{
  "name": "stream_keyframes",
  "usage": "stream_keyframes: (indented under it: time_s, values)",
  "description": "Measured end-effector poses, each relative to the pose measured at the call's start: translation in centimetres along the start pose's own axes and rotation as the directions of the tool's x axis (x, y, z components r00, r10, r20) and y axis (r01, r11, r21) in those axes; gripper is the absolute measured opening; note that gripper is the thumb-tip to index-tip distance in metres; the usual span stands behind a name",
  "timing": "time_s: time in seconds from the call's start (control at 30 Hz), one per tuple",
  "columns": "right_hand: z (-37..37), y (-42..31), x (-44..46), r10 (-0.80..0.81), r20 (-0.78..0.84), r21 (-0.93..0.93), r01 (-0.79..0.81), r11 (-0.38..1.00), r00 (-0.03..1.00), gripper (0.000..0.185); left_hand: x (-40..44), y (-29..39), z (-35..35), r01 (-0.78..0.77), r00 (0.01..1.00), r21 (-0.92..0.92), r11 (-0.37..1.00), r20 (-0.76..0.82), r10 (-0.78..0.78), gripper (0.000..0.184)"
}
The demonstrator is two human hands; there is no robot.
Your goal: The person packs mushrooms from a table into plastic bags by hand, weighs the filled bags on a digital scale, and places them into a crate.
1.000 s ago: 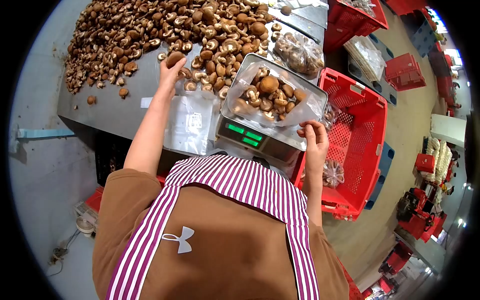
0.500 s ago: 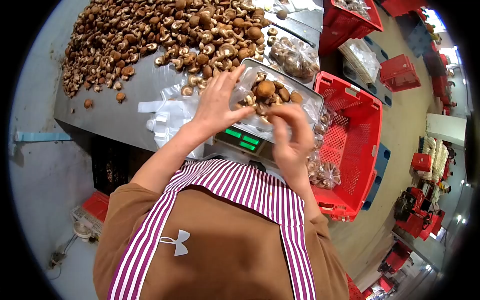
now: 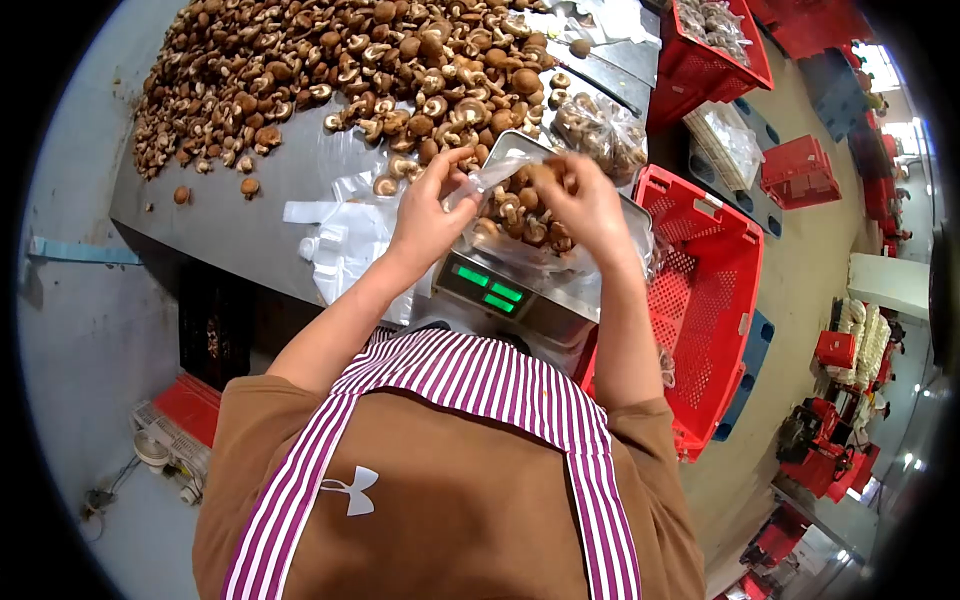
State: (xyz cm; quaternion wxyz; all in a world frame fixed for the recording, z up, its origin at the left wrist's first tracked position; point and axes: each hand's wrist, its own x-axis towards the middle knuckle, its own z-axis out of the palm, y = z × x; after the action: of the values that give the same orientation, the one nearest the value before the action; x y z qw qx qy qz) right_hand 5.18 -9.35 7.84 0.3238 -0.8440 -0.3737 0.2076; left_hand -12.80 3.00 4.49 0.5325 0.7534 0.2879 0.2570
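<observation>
Left fingers [image 3: 448, 161] pinch the bag's edge [image 3: 503, 172] beside mushrooms [image 3: 512, 213].

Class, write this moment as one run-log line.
left hand: at bag edge; right hand: over bag, blurred; mushrooms: bagged, on scale; display: lit green

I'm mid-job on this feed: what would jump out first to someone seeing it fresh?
Probably the great heap of brown mushrooms spread over the metal table, across the upper left. Next, at the centre, the left hand and blurred right hand at a clear bag of mushrooms on a scale with green displays. The bright red crate stands out just right of the scale.
</observation>
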Motion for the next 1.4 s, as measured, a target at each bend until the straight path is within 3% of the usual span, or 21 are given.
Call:
stream_keyframes:
  time_s: [0.07,0.17,0.23,0.27,0.33,0.47,0.53,0.57,0.63,0.7,0.77,0.8,0.87,0.97,1.0,1.03,1.13,1.17,1.2,1.23,1.4]
  values:
    - [-1.2,-1.7,1.7,-0.073,0.035,0.488,0.047,0.871,0.997,0.053,0.3,-0.4,0.3,0.039,0.999,0.111,0.993,0.017,-0.042,0.049]
    - [-2.5,-4.2,1.6,-0.217,-0.131,0.444,0.253,0.860,0.967,0.059,0.5,-1.2,0.4,-0.003,1.000,0.172,0.985,0.022,-0.001,0.043]
    - [-3.7,-3.8,0.7,-0.399,-0.244,-0.096,0.387,0.917,0.884,0.063,0.6,-1.1,0.3,-0.016,1.000,0.158,0.987,0.010,0.015,0.035]
    - [-4.0,-3.2,-0.1,-0.399,-0.241,-0.096,0.387,0.917,0.885,0.063,0.7,-1.2,0.1,-0.014,1.000,0.157,0.987,0.008,0.012,0.035]
    - [-4.2,-1.0,-2.3,-0.419,-0.298,-0.517,0.225,0.826,0.858,0.068,0.7,-1.7,-0.4,-0.059,0.998,0.194,0.979,0.026,0.055,0.032]
    - [-4.7,4.5,-6.4,-0.265,-0.310,-0.575,0.041,0.817,0.913,0.071,0.7,-1.7,-0.5,-0.088,0.995,0.201,0.976,0.066,0.076,0.032]
    - [-4.9,6.1,-8.2,0.216,-0.264,-0.156,-0.262,0.952,0.940,0.064,1.2,-1.7,-0.2,-0.099,0.994,0.193,0.976,0.067,0.087,0.032]
    - [-4.8,8.0,-8.7,0.225,-0.264,-0.154,-0.271,0.950,0.938,0.064,1.4,-1.4,-0.2,-0.075,0.996,0.175,0.982,0.068,0.064,0.031]
    - [-4.5,11.2,-9.2,0.431,-0.010,0.111,-0.427,0.897,0.902,0.051,2.1,-1.8,-0.1,-0.134,0.990,0.240,0.962,0.081,0.117,0.032]
    - [-3.5,11.5,-9.6,0.388,0.024,0.311,-0.376,0.873,0.921,0.038,2.7,-1.4,0.2,-0.167,0.984,0.249,0.954,0.099,0.147,0.032]
    - [-3.0,10.7,-9.6,0.378,0.023,0.372,-0.359,0.856,0.926,0.034,3.3,0.0,1.0,-0.049,0.984,0.078,0.996,0.174,0.034,0.026]
    - [-3.3,9.2,-9.4,0.289,-0.059,0.560,-0.208,0.802,0.955,0.029,3.3,1.7,1.3,-0.048,0.984,0.081,0.996,0.175,0.033,0.026]
    - [-4.4,5.7,-8.9,0.205,-0.243,0.775,0.062,0.629,0.948,0.022,2.6,6.1,1.6,0.165,0.945,-0.410,0.897,0.326,-0.025,0.017]
    - [-5.4,3.5,-8.4,0.135,-0.377,0.802,0.250,0.543,0.916,0.023,1.9,7.7,1.6,0.062,0.945,-0.424,0.904,0.316,0.083,0.018]
    - [-5.4,3.2,-8.2,0.129,-0.394,0.795,0.266,0.545,0.910,0.023,2.1,7.9,1.7,0.023,0.954,-0.482,0.876,0.271,0.124,0.018]
    - [-5.3,3.1,-8.3,0.112,-0.376,0.742,0.226,0.632,0.920,0.023,2.4,7.6,1.4,0.172,0.955,-0.508,0.844,0.297,-0.016,0.019]
    - [-4.9,2.6,-8.9,0.092,-0.303,0.629,0.126,0.767,0.949,0.020,2.5,6.1,0.4,0.204,0.939,-0.268,0.942,0.326,-0.110,0.014]
    - [-4.7,1.6,-8.8,0.029,-0.295,0.627,0.170,0.760,0.955,0.020,1.7,6.8,0.5,0.227,0.940,-0.345,0.911,0.323,-0.111,0.016]
    - [-3.9,1.4,-9.0,0.083,-0.163,0.777,0.076,0.624,0.983,0.022,1.3,6.7,0.6,0.232,0.921,-0.397,0.888,0.383,-0.070,0.017]
    - [-3.8,0.2,-9.0,0.059,-0.098,0.763,0.036,0.646,0.993,0.027,0.7,7.5,1.2,0.231,0.922,-0.458,0.859,0.385,-0.042,0.019]
    - [-2.0,-0.4,-5.8,-0.205,-0.087,0.787,0.193,0.586,0.975,0.030,-0.8,7.3,2.1,0.380,0.719,-0.400,0.834,0.695,0.005,0.028]
